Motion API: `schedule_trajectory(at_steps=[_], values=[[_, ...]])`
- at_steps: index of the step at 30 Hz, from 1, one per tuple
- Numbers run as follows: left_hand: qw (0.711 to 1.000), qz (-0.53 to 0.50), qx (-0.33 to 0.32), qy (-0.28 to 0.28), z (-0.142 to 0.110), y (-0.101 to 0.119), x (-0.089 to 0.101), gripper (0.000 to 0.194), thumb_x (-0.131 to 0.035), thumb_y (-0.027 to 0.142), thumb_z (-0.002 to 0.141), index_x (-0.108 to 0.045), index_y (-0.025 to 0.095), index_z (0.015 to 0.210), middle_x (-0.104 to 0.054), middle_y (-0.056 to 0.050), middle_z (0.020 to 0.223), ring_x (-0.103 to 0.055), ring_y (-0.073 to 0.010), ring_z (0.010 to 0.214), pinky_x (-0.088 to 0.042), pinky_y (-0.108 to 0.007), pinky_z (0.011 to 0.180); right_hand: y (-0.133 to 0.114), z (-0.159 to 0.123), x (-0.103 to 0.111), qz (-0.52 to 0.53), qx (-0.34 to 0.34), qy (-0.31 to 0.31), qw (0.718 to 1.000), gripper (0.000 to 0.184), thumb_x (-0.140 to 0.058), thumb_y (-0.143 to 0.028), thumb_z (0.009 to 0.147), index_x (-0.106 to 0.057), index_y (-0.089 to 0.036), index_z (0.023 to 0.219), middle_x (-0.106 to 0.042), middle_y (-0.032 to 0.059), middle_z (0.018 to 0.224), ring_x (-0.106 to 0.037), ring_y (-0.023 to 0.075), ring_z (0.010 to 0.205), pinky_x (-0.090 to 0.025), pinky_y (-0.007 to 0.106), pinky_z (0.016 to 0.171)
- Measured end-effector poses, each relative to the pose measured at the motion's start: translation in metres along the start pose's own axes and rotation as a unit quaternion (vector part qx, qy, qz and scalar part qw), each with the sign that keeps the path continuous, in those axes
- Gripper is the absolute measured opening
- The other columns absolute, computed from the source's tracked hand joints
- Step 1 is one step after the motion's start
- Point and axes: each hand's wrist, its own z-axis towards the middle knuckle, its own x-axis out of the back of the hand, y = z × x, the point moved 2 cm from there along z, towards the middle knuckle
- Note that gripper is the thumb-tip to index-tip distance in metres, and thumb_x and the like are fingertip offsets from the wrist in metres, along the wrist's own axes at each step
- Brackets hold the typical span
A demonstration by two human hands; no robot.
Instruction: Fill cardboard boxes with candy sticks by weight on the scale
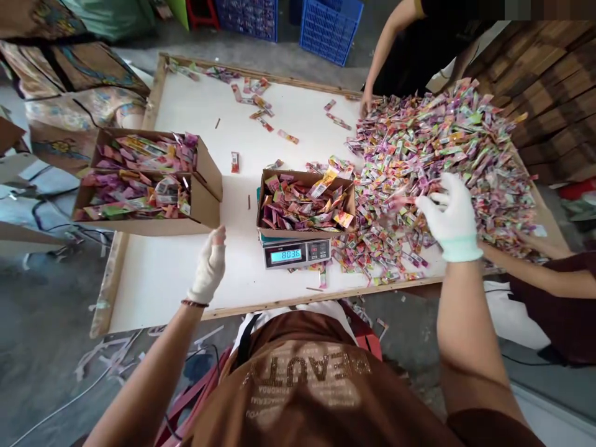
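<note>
To your left, two cardboard boxes [205, 202] full of wrapped packets [135, 197] stand side by side on the white surface [153, 279]. Your gloved left hand [208, 266] is just beside them, loose and with nothing in it. Mid-surface, a third box [302, 234], also packet-filled, sits on a scale [298, 253] with a lit display. Farther right, your gloved right hand [449, 214], fingers bent, is above the packet heap [433, 149]; whether it grips the blurred packet [404, 200] beside it, you cannot tell.

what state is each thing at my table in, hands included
scale: on, display lit
box on scale: open, filled with packets
near left box: open, filled
far left box: open, filled
packet heap: loose, spread
left hand: open, seemingly empty
right hand: over heap, grip unclear
</note>
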Motion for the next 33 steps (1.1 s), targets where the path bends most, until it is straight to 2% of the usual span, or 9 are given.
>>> schedule_trajectory(at_steps=[4, 9, 13, 17, 19, 22, 26, 30, 33], values=[[0.994, -0.018, 0.109, -0.025, -0.047, -0.051, 0.003, 0.092, -0.034, 0.086, 0.095, -0.059, 0.014, 0.146, -0.062, -0.022, 0.147, -0.061, -0.0350, 0.135, -0.047, -0.055, 0.119, -0.077, -0.006, -0.047, 0.034, 0.145, -0.165, 0.975, 0.061, -0.070, -0.041, 0.091, -0.059, -0.025, 0.149, -0.054, 0.0149, 0.155, -0.072, 0.0274, 0.109, -0.063, 0.044, 0.091], [0.993, -0.024, 0.112, -0.035, -0.070, -0.055, -0.003, 0.093, -0.033, 0.085, 0.095, -0.059, 0.011, 0.145, -0.062, -0.024, 0.147, -0.061, -0.0359, 0.136, -0.047, -0.055, 0.118, -0.161, 0.004, -0.125, -0.159, 0.291, -0.337, 0.881, 0.072, -0.076, -0.034, 0.088, -0.053, -0.024, 0.155, -0.046, 0.0141, 0.163, -0.068, 0.0313, 0.119, -0.057, 0.048, 0.103], [0.994, -0.025, 0.100, -0.049, -0.076, -0.048, -0.004, 0.088, -0.037, 0.081, 0.097, -0.061, 0.011, 0.144, -0.058, -0.023, 0.152, -0.057, -0.0353, 0.141, -0.044, -0.053, 0.122, -0.172, 0.008, -0.165, -0.350, 0.239, -0.400, 0.813, 0.085, -0.078, -0.033, 0.086, -0.043, -0.025, 0.162, -0.056, 0.0212, 0.151, -0.070, 0.0385, 0.115, -0.057, 0.050, 0.093], [0.991, -0.020, 0.119, -0.049, -0.081, -0.054, -0.003, 0.088, -0.037, 0.080, 0.096, -0.060, 0.010, 0.144, -0.060, -0.024, 0.150, -0.059, -0.0351, 0.139, -0.043, -0.052, 0.122, -0.156, 0.008, -0.172, -0.374, 0.234, -0.425, 0.790, 0.040, -0.067, -0.016, 0.090, -0.074, -0.018, 0.129, -0.073, 0.0213, 0.126, -0.072, 0.0399, 0.112, -0.056, 0.052, 0.091], [0.990, -0.024, 0.127, -0.048, -0.080, -0.056, -0.005, 0.090, -0.038, 0.081, 0.095, -0.061, 0.009, 0.143, -0.062, -0.024, 0.147, -0.061, -0.0360, 0.135, -0.044, -0.053, 0.121, -0.145, 0.009, -0.167, -0.340, 0.243, -0.410, 0.811, 0.034, -0.061, -0.009, 0.090, -0.080, -0.021, 0.116, -0.077, 0.0156, 0.122, -0.073, 0.0342, 0.111, -0.057, 0.048, 0.093], [0.991, -0.021, 0.114, -0.060, -0.076, -0.051, -0.009, 0.088, -0.038, 0.081, 0.095, -0.061, 0.010, 0.142, -0.063, -0.023, 0.146, -0.061, -0.0358, 0.135, -0.044, -0.053, 0.121, -0.132, 0.014, -0.143, -0.208, 0.245, -0.358, 0.876, 0.032, -0.060, -0.010, 0.090, -0.081, -0.023, 0.110, -0.079, 0.0073, 0.121, -0.073, 0.0267, 0.113, -0.056, 0.042, 0.102], [0.995, 0.005, 0.070, -0.076, -0.069, -0.035, -0.015, 0.078, -0.037, 0.076, 0.099, -0.066, 0.014, 0.135, -0.065, -0.020, 0.144, -0.061, -0.0327, 0.136, -0.042, -0.049, 0.123, -0.110, 0.021, -0.072, -0.024, 0.216, -0.228, 0.949, 0.030, -0.061, -0.013, 0.088, -0.080, -0.022, 0.110, -0.079, 0.0082, 0.120, -0.074, 0.0247, 0.112, -0.057, 0.043, 0.105], [0.994, 0.032, 0.050, -0.091, -0.069, -0.026, -0.020, 0.078, -0.035, 0.078, 0.097, -0.069, 0.015, 0.128, -0.073, -0.018, 0.126, -0.064, -0.0328, 0.130, -0.044, -0.049, 0.121, -0.076, 0.024, 0.004, -0.190, 0.125, -0.087, 0.970, 0.039, -0.068, -0.026, 0.090, -0.072, -0.021, 0.129, -0.070, 0.0201, 0.132, -0.068, 0.0405, 0.123, -0.052, 0.060, 0.104], [0.992, 0.040, 0.053, -0.103, -0.074, -0.023, -0.024, 0.077, -0.035, 0.079, 0.096, -0.070, 0.016, 0.124, -0.076, -0.016, 0.115, -0.065, -0.0328, 0.126, -0.046, -0.049, 0.119, -0.069, 0.019, 0.015, -0.228, 0.098, -0.057, 0.967, 0.068, -0.078, -0.036, 0.085, -0.058, -0.019, 0.148, -0.055, 0.0257, 0.147, -0.064, 0.0468, 0.127, -0.053, 0.061, 0.102]])
